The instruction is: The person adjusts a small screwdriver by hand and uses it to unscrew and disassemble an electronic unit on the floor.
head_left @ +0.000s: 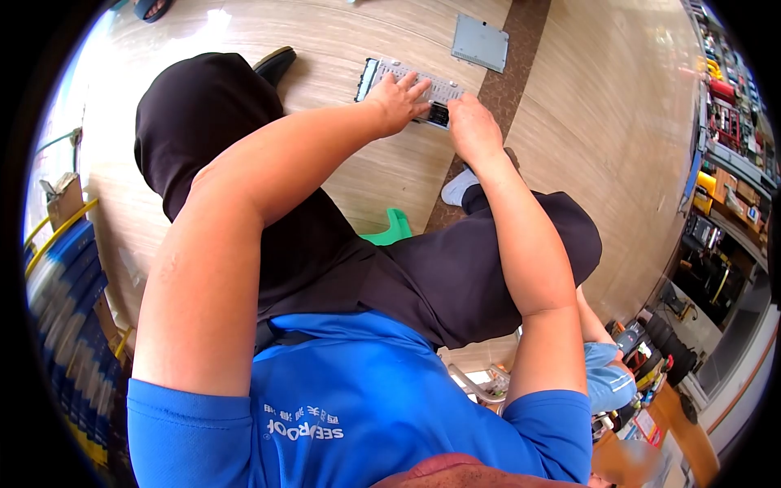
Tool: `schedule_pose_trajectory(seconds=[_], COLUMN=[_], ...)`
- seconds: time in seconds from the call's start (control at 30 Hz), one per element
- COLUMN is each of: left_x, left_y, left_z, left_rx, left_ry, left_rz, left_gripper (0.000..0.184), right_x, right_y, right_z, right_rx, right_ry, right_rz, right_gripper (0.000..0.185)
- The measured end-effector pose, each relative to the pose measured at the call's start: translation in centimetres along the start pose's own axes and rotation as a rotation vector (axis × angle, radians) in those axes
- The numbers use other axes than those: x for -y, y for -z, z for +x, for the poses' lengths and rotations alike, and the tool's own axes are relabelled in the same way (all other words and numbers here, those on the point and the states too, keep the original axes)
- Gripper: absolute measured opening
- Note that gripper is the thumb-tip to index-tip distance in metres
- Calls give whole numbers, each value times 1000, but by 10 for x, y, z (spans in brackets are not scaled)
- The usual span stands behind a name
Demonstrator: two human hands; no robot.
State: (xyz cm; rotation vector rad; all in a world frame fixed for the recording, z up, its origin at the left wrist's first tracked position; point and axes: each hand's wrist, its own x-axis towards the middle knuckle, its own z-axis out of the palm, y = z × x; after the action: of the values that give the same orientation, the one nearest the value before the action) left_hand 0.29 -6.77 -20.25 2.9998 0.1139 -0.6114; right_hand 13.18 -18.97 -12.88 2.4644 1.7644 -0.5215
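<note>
A flat grey metal unit (439,87) with a perforated face, a pale blue edge at its left end and a dark section at its lower right lies on the tiled floor. My left hand (399,104) rests on its face with the fingers spread. At the unit's right end, my right hand (474,126) has its fingers curled together against the edge. The fingertips are turned away, so whatever they may hold is hidden. Just beyond the unit lies a separate flat grey panel (481,43), partly across the dark floor strip.
Between my legs shows a green plastic piece (394,228). Blue boxes (69,301) stack at the left behind a yellow rail. Shelves with tools (736,122) line the right side. Another person in blue shorts (608,378) is at the lower right.
</note>
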Motion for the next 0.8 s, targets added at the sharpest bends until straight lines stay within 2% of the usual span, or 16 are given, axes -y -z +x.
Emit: schedule_pose_trajectory(seconds=[0.7, 0.8], left_x=[-1, -1], left_y=[5, 4], left_z=[-1, -1], left_rx=[33, 25], left_ry=[5, 6], left_rz=[0, 8], left_gripper=[58, 58], right_x=[2, 0], right_y=[0, -7], right_z=[0, 1], right_rx=[26, -22], right_ry=[50, 52], right_rz=[-55, -39], right_gripper=[16, 15])
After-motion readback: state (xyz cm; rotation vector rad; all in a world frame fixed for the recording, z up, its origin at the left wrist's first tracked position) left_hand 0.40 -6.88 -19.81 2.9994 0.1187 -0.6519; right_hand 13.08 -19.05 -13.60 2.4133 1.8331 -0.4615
